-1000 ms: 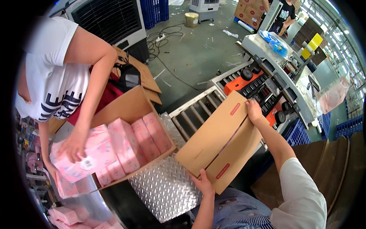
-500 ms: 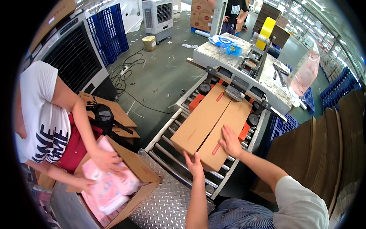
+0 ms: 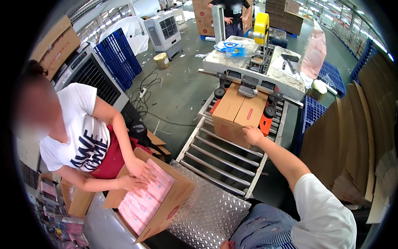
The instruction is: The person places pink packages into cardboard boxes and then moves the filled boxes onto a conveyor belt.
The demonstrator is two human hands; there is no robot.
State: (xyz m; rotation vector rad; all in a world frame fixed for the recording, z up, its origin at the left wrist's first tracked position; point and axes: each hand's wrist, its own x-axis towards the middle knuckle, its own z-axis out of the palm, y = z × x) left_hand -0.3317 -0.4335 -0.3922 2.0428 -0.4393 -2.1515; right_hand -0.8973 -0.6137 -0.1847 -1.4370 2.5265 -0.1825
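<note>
A taped-shut-looking brown cardboard box [image 3: 232,110] sits at the far end of the roller conveyor [image 3: 219,166], its front part under the sealing machine [image 3: 248,89]. My right hand [image 3: 253,135], fingers curled in, presses against the near top edge of that box, at its right corner. Only a small bit of my left hand [image 3: 227,245] shows at the lower edge, beside my striped apron, so its fingers are hidden. To the left, a co-worker's hands [image 3: 139,176] lie flat on pink packs [image 3: 145,199] inside an open carton [image 3: 176,201].
A diamond-plate metal sheet [image 3: 203,216] lies between the carton and the rollers. Stacked flat cardboard [image 3: 336,145] stands at the right. Cables [image 3: 143,93] trail on the floor near an air cooler [image 3: 168,31]. Another person [image 3: 234,16] stands behind the machine.
The box has slid away from me, deeper into the sealing machine. My left hand has left it and dropped to the lower edge; my right hand has followed the box. The co-worker's packs now lie flatter.
</note>
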